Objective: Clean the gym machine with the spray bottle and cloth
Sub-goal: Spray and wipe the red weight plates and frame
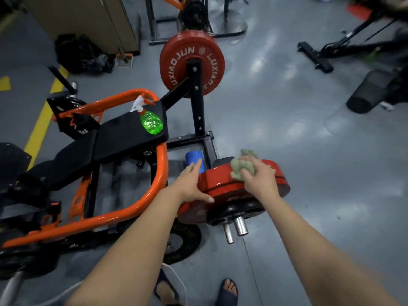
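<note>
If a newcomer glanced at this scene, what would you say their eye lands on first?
Most likely the near red weight plate, low centre, where the right hand holds a bunched greenish cloth against its rim while the left hand steadies its edge. Next, the bright green spray bottle sitting on the black pad by the orange frame, and the lettered red plate farther back.

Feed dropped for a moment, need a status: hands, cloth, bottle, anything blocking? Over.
Left hand rests on near red plate, fingers straight. Right hand grips cloth on plate rim. Spray bottle parked on seat pad. Nothing blocking the plate.
</note>
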`<state>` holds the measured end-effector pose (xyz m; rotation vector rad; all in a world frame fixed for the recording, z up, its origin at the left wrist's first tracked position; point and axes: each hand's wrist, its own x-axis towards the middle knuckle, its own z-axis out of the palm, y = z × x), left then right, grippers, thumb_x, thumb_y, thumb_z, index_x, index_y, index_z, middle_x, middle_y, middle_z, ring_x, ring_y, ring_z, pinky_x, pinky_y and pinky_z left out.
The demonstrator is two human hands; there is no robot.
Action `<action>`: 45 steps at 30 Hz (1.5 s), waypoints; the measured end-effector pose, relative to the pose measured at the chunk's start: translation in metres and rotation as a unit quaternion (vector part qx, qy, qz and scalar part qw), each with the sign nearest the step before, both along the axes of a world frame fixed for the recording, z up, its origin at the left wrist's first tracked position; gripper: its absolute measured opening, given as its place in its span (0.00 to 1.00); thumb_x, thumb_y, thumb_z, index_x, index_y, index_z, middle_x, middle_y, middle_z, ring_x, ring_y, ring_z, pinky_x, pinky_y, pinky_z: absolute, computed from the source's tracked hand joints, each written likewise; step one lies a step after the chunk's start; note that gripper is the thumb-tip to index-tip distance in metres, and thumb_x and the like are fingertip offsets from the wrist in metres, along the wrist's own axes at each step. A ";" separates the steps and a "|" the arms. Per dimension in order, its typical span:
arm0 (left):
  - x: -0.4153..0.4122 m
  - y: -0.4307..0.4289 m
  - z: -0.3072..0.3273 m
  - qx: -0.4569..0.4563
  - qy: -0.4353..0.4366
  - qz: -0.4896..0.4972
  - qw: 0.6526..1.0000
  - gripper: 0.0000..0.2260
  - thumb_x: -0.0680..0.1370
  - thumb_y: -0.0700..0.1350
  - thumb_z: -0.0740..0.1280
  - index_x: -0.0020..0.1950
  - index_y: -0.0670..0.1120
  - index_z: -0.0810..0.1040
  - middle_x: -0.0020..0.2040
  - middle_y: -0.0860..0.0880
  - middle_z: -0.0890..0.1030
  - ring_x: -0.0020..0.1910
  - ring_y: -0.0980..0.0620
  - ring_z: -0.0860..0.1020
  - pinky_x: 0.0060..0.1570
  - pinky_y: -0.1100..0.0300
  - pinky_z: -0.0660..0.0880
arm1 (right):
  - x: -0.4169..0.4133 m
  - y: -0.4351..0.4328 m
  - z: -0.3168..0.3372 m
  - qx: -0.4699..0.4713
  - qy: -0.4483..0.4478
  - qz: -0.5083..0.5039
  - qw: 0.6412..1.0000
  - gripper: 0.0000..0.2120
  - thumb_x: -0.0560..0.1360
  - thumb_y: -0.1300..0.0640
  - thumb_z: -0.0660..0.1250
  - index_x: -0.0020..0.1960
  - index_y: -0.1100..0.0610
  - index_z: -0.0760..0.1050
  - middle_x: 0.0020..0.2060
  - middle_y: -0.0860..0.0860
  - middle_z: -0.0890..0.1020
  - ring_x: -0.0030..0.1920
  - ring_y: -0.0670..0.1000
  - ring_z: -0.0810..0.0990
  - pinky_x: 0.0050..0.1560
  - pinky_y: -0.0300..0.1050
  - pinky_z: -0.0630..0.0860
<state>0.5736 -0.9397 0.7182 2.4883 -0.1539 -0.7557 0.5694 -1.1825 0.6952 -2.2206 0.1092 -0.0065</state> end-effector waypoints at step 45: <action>-0.029 0.038 -0.082 -0.078 0.042 0.066 0.994 0.52 0.68 0.57 0.81 0.77 0.63 0.45 0.72 0.56 0.55 0.73 0.47 0.58 0.76 0.44 0.58 | -0.003 0.078 -0.010 -0.283 -0.182 0.054 0.940 0.12 0.69 0.50 0.62 0.46 0.55 0.77 0.44 0.52 0.80 0.51 0.58 0.77 0.61 0.53 0.72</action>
